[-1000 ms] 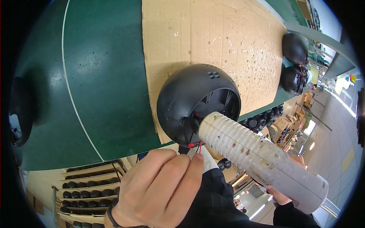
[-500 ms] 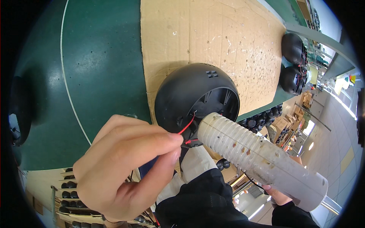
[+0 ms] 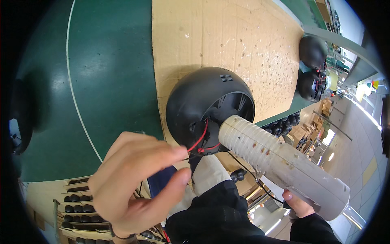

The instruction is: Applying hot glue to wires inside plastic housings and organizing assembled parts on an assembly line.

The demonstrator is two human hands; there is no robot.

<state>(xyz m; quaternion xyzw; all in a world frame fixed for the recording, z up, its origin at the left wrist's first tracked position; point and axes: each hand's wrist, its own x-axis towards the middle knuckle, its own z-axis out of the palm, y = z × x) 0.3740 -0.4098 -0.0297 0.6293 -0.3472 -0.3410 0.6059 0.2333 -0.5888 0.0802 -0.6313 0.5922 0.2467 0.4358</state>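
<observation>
A round black plastic housing (image 3: 191, 95) rests on the cardboard at its front edge, its open side facing right and toward me. A red wire (image 3: 202, 138) comes out of the opening and bends toward my left hand (image 3: 132, 179). My left thumb and forefinger are apart; the wire reaches the forefinger's tip, and whether they touch I cannot tell. My right hand (image 3: 299, 204) grips a whitish hot glue gun (image 3: 280, 166) from below, mostly hidden by its body. The gun's ribbed front end points at the opening and covers part of it. A clear glue stick (image 3: 354, 216) sticks out behind.
A cardboard sheet (image 3: 227, 36) covers part of the green table (image 3: 109, 69). Two black housings (image 3: 313, 53) stand at the far right, another (image 3: 20, 118) at the left edge. A black cord (image 3: 248, 171) hangs beside the gun. Racks of black parts (image 3: 77, 208) stand lower left.
My left thumb and forefinger have parted from the red wire, and the hand has dropped slightly. The glue gun's front end has shifted a little right and down, away from the opening.
</observation>
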